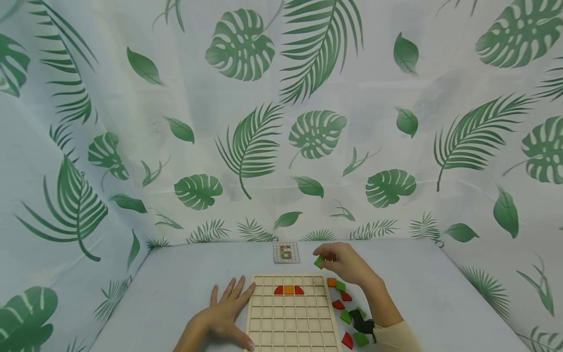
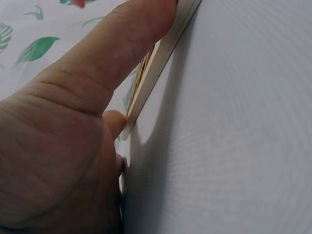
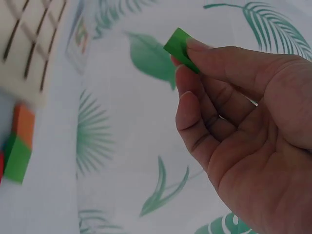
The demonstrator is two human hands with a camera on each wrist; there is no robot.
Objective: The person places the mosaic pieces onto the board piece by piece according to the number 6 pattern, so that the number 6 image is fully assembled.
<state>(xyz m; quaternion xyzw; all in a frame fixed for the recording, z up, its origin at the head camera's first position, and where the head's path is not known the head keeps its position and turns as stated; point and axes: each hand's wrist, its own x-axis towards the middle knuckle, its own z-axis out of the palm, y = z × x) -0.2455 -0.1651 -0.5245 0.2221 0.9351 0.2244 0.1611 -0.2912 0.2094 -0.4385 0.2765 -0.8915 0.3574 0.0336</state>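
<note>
Between thumb and fingers my right hand (image 1: 345, 263) pinches a green block (image 3: 181, 48), held up beyond the far right corner of the wooden grid board (image 1: 288, 325). My left hand (image 1: 226, 310) lies with spread, straight fingers along the board's left side; its thumb touches the edge, as the left wrist view also shows. In the board's second row sit a red quarter-round piece (image 1: 279, 290), an orange square (image 1: 288, 289) and another red quarter-round piece (image 1: 299, 290), side by side. Behind the board lies a small pattern card (image 1: 286, 253) with a figure in coloured cells.
Right of the board lie loose pieces: an orange block (image 1: 332, 282), a green block (image 1: 340, 286), red quarter-rounds (image 1: 338, 304) and further green ones (image 1: 361, 339). A black object (image 1: 361, 322) is by the right wrist. Leaf-printed cloth (image 1: 281, 146) walls the back and sides.
</note>
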